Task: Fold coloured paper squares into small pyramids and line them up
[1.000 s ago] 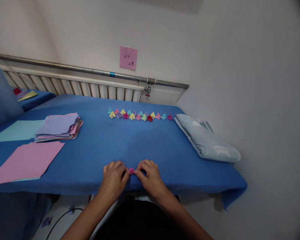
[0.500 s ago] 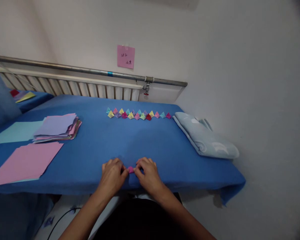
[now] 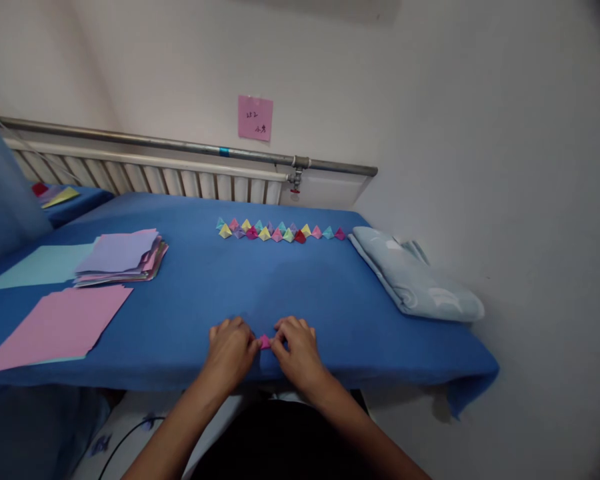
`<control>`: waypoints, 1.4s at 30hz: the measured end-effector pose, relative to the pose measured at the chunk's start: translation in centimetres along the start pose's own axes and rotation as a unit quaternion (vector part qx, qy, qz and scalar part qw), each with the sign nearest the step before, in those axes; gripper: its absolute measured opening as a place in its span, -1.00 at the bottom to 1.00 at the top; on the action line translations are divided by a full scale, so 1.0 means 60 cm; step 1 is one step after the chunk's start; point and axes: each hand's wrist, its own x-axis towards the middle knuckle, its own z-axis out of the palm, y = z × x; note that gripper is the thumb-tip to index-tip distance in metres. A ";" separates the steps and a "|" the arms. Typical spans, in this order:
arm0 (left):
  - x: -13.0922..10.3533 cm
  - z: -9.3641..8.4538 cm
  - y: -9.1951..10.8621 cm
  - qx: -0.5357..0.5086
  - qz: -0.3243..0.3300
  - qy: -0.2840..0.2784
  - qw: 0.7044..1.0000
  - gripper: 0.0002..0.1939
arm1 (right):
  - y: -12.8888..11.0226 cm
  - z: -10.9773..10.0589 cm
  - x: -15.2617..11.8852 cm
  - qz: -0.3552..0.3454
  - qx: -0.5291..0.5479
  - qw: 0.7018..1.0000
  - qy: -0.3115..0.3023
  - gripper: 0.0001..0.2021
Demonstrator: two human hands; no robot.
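"What's that between the person's hands?"
"A small magenta paper piece (image 3: 265, 342), folded, near the front edge of the blue cloth (image 3: 205, 293). Let's place everything from that piece."
"Fine. The left hand (image 3: 231, 350)?"
"Just to the left of it, palm down, fingers curled. Thumb and forefinger are brought together, tips pinched on the piece's left side."
"And the right hand (image 3: 299, 350)?"
"Just to the right of it. The thumb and forefinger bow apart into a rounded gap, then close at the tips on the piece's right corner. The other fingers are bent."
"So both are clamped on it?"
"They look so, by the tips only. The piece is too small to make out its creases, but its middle shows bare between the two hands."
"What's beyond the piece?"
"Folded paper pieces (image 3: 277, 235) in yellow, pink, purple, turquoise and red, set in two close, staggered rows."
"To the left of it?"
"Well apart, a stack of paper (image 3: 120, 252) with a lavender sheet on top, and nearer the front edge, some pink sheets (image 3: 60, 327)."
"To the right?"
"A folded pale blue blanket (image 3: 415, 280), beyond the piece and well apart from it."
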 end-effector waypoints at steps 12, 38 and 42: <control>0.005 -0.008 -0.006 0.018 0.001 0.004 1.000 -0.75 | -0.009 -0.009 -0.004 0.001 -0.008 1.000 -0.004 -0.91; -0.079 0.086 0.011 0.035 0.188 0.286 0.939 -0.61 | 0.016 -0.023 -0.070 -0.129 -0.053 0.990 0.009 -0.61; -0.080 0.091 0.009 0.028 0.182 0.285 0.941 -0.63 | 0.017 -0.025 -0.072 -0.131 -0.073 0.989 -0.005 -0.62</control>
